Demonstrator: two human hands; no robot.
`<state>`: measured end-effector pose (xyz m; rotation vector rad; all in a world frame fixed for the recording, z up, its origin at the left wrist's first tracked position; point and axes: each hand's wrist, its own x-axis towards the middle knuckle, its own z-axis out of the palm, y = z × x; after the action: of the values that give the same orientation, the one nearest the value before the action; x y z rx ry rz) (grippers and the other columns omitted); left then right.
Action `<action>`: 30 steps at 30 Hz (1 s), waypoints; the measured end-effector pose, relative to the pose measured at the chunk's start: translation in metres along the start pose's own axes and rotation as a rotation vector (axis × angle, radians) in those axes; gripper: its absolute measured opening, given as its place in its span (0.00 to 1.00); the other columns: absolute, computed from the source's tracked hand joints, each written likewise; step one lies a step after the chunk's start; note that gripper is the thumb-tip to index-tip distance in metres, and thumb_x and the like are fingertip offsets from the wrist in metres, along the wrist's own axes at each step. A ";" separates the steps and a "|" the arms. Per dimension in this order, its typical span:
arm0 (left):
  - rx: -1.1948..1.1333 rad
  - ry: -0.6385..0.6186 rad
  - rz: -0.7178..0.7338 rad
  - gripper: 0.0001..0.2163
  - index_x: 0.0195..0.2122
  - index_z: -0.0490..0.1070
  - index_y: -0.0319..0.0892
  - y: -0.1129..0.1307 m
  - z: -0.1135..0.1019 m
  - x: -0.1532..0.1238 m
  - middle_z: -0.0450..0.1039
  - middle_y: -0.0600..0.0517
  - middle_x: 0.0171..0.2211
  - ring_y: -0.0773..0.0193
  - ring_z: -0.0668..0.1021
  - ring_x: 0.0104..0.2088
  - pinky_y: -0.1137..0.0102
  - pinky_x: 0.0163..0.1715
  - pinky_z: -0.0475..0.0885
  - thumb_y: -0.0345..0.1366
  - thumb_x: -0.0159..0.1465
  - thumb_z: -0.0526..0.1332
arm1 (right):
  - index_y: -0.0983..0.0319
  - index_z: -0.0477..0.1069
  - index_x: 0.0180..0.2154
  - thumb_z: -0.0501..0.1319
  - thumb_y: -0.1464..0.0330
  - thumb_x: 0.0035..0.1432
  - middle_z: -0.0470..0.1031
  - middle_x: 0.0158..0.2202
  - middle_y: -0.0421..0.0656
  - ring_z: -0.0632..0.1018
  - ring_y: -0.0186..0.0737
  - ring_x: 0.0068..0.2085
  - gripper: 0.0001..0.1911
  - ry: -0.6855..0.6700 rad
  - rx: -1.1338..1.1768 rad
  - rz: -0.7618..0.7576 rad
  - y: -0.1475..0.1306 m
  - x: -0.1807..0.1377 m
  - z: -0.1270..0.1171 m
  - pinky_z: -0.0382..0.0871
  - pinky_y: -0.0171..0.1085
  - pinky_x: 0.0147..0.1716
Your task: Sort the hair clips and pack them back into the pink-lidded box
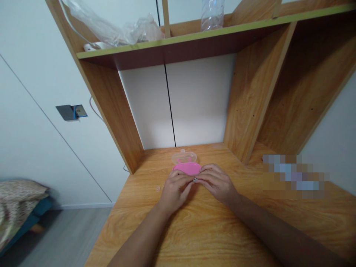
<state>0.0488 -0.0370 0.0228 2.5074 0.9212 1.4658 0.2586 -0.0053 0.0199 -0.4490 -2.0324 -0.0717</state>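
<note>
My left hand (pixel 174 187) and my right hand (pixel 217 181) meet over the wooden desk, with fingers closed in a pinch. Between their fingertips is a small dark, shiny piece (pixel 195 180), too small for me to tell its kind. Just beyond the hands lies an open case, its pink base (pixel 187 168) partly hidden by my fingers. The case's clear lid (pixel 184 158) is flipped back towards the wall. To the left of my left hand, a tiny clear piece (pixel 158 188) rests on the desk.
A shelf (pixel 178 46) crosses above the desk (pixel 194 230), holding plastic bags (pixel 144 29) and a clear bottle (pixel 212 15). Upright wooden panels (pixel 250 92) stand at both sides. A blurred-out item (pixel 294 174) lies at the right. Bedding (pixel 19 200) shows at lower left.
</note>
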 end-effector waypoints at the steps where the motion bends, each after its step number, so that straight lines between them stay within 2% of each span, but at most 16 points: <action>1: 0.003 -0.005 -0.004 0.10 0.46 0.78 0.43 0.001 0.000 0.000 0.81 0.48 0.38 0.59 0.76 0.38 0.63 0.41 0.73 0.29 0.64 0.63 | 0.56 0.76 0.47 0.66 0.73 0.61 0.81 0.37 0.42 0.78 0.42 0.42 0.12 -0.003 0.003 -0.001 0.000 0.000 0.000 0.75 0.43 0.43; 15: -0.038 0.053 -0.120 0.06 0.37 0.79 0.42 0.002 0.003 0.001 0.80 0.48 0.32 0.59 0.75 0.36 0.64 0.40 0.71 0.30 0.66 0.60 | 0.56 0.72 0.54 0.61 0.76 0.63 0.79 0.38 0.44 0.76 0.44 0.44 0.19 -0.059 -0.011 -0.029 -0.004 0.002 0.000 0.73 0.45 0.45; 19: -0.059 0.069 -0.154 0.06 0.37 0.79 0.42 0.004 0.004 0.001 0.80 0.48 0.32 0.60 0.75 0.36 0.64 0.40 0.71 0.31 0.65 0.61 | 0.54 0.74 0.51 0.61 0.74 0.63 0.80 0.38 0.43 0.76 0.44 0.45 0.16 -0.061 -0.034 -0.012 -0.005 0.003 -0.001 0.73 0.45 0.45; 30: -0.159 0.079 -0.320 0.05 0.32 0.77 0.40 0.008 0.003 0.002 0.76 0.49 0.31 0.63 0.76 0.33 0.69 0.36 0.72 0.33 0.63 0.63 | 0.57 0.75 0.44 0.64 0.73 0.60 0.81 0.37 0.42 0.77 0.43 0.44 0.11 -0.043 -0.064 -0.002 -0.008 0.006 -0.003 0.71 0.44 0.45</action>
<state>0.0561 -0.0416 0.0257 2.0882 1.1091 1.4761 0.2562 -0.0117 0.0274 -0.4921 -2.0775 -0.1301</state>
